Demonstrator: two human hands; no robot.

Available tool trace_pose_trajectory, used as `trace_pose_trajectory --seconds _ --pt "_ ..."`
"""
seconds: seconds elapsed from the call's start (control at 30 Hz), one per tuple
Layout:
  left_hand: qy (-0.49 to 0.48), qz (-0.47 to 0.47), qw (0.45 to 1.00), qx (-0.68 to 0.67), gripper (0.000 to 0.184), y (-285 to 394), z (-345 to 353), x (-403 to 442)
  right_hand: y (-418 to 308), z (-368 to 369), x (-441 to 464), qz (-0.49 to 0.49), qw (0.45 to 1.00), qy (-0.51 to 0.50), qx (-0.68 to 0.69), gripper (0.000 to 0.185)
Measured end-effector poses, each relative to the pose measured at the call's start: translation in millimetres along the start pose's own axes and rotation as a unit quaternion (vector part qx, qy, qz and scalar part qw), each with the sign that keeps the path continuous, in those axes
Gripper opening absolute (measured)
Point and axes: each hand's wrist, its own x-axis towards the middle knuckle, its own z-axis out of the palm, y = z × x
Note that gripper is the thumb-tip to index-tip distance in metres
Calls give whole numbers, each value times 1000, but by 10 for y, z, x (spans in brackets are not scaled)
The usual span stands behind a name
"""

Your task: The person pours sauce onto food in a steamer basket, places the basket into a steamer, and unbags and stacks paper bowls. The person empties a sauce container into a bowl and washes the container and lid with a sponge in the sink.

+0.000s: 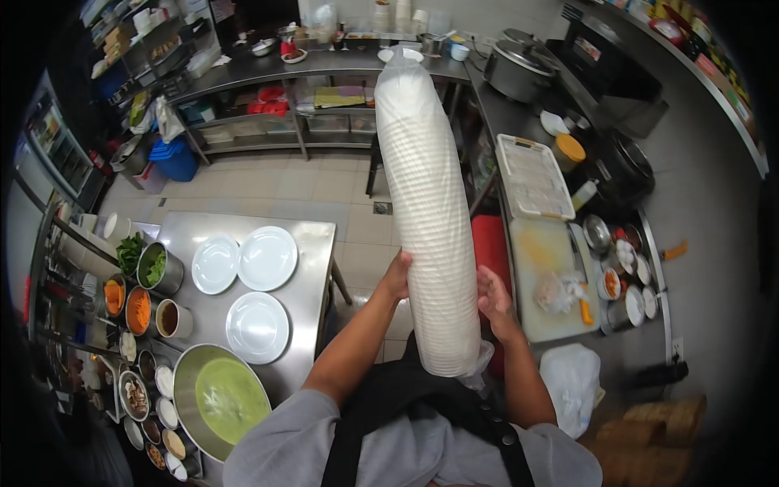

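Observation:
A long stack of white cups or bowls (430, 219) in a clear plastic bag stands nearly upright in front of my chest, its top tilted slightly left. My left hand (396, 276) is against the stack's left side, with most of its fingers hidden behind it. On the right side, my right hand (496, 302) is beside the stack with its fingers apart, palm towards it. The stack's lower end is close to my black apron (389, 406), where loose plastic shows.
Left, a steel table (304, 235) bears three white plates (268, 258) and a large bowl of green liquid (223, 398), near containers of ingredients. Right, a cutting board (552, 280) holds a bag and an orange-handled knife. A red object (490, 252) is behind my right hand.

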Motion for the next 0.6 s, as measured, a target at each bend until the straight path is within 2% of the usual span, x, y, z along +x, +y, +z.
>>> trace_pose_trajectory --seconds 0.17,0.27,0.43,0.57,0.6 --pt "26 3 1000 -6 105 211 -606 381 -126 -8 1218 -84 994 20 -69 103" --pt "70 37 994 77 109 499 -683 834 -378 -118 2041 -136 987 31 -76 102" --pt "168 19 957 238 120 806 -926 1507 -1074 -158 3543 -218 969 85 -78 100" --pt "184 44 920 343 116 915 -960 1907 -1483 -34 4562 -228 950 136 -166 86" --pt "192 43 913 359 115 943 -971 1955 -1365 -46 4813 -240 953 133 -129 62"
